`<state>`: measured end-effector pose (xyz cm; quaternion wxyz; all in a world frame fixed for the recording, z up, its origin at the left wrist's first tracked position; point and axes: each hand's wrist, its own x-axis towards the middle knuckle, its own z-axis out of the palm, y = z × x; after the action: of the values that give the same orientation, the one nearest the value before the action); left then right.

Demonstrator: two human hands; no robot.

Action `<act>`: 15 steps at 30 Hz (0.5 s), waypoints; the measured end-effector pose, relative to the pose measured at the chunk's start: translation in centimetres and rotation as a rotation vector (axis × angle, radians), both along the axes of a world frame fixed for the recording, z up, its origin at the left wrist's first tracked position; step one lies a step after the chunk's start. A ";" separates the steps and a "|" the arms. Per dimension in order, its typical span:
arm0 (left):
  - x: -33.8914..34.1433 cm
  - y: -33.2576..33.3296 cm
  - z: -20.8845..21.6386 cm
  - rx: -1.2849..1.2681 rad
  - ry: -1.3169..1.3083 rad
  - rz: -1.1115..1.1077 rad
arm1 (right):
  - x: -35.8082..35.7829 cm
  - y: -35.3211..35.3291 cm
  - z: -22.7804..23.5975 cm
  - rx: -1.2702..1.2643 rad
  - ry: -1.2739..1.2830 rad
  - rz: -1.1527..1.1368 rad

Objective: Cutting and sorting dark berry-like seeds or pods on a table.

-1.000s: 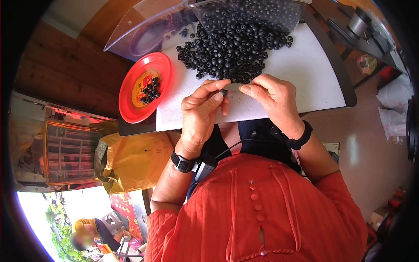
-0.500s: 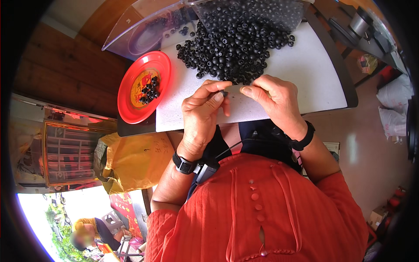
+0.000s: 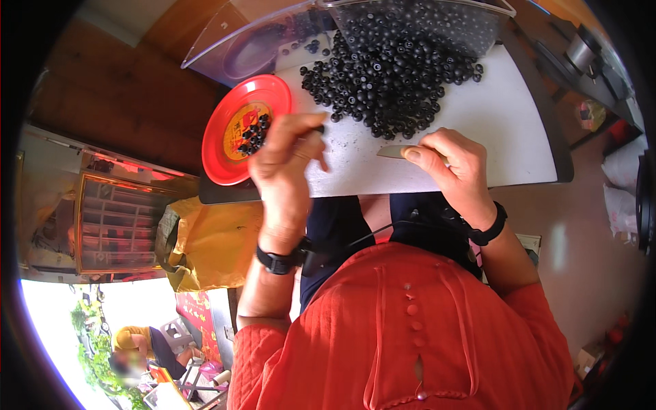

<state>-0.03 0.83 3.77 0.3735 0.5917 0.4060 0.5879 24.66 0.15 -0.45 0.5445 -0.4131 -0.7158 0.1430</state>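
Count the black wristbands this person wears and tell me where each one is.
2. One black wristband sits below the blurred left hand, near the red plate; the other black wristband sits below the right hand, which holds a small knife.

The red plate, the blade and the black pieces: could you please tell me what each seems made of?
Red plate: probably smooth plastic, with a pale sheen on its rim. Blade in the right hand: likely dull metal, thin and grey. Black pieces: perhaps plastic or rubber, satin, with small highlights; uncertain.
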 end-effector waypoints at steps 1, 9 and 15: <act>-1.3 0.5 0.8 0.013 0.060 0.117 | 0.1 0.0 0.1 0.010 0.005 0.007; -7.8 4.7 -0.3 0.318 0.768 0.369 | 0.0 0.1 0.1 0.025 -0.028 0.011; -0.6 4.6 -2.1 0.218 0.896 0.307 | 0.1 0.2 0.1 0.042 -0.036 0.007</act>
<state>-0.67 5.43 1.69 0.0067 0.7554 0.5455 0.3629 24.73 0.31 -0.38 0.5395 -0.4018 -0.7298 0.1222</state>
